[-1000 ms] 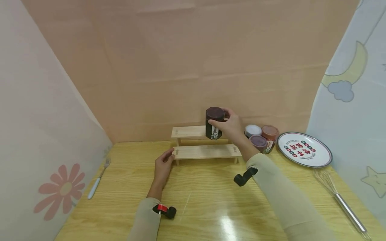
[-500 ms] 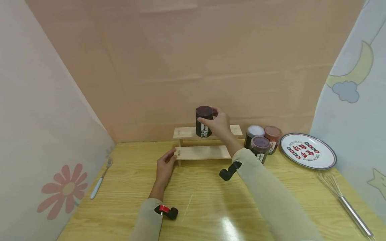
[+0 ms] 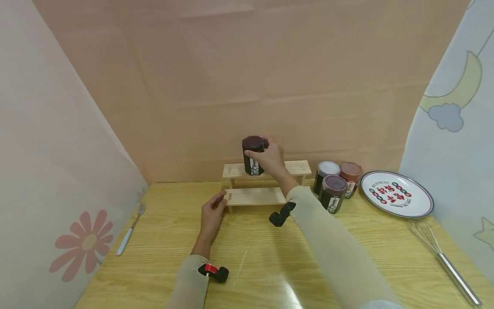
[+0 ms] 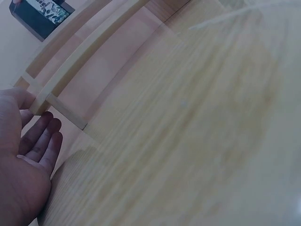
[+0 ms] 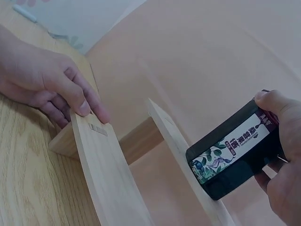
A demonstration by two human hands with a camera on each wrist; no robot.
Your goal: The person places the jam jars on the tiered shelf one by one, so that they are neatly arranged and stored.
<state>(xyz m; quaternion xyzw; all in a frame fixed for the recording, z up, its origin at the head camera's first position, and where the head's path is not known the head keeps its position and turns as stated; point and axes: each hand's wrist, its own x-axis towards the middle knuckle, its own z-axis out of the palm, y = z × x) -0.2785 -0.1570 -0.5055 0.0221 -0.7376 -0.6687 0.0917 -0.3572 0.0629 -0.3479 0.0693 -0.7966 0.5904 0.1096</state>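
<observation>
My right hand (image 3: 272,159) grips a dark, faceted jar (image 3: 250,165) with a maroon lid, thumb on one side and fingers on the other. The jar is upright at the upper step of a two-tier wooden shelf (image 3: 254,196), left of its middle. In the right wrist view the base of the labelled jar (image 5: 230,148) meets the upper board; whether its full weight rests there I cannot tell. My left hand (image 3: 211,216) holds the left end of the lower board, thumb on top in the right wrist view. The left wrist view has fingers (image 4: 47,134) under that board end.
Right of the shelf stand several similar jars: white-lidded (image 3: 328,168), orange-brown-lidded (image 3: 351,170) and purple-lidded (image 3: 334,183). Beyond them lie a white plate (image 3: 397,206) with red lettering and a whisk (image 3: 455,270). A fork (image 3: 131,229) lies at the left. A cloth backdrop (image 3: 193,107) rises behind.
My right hand has carried the jar leftward and slightly down to the upper board, exposing the purple-lidded jar more. My left hand stays at the shelf's end. The head view has shifted slightly.
</observation>
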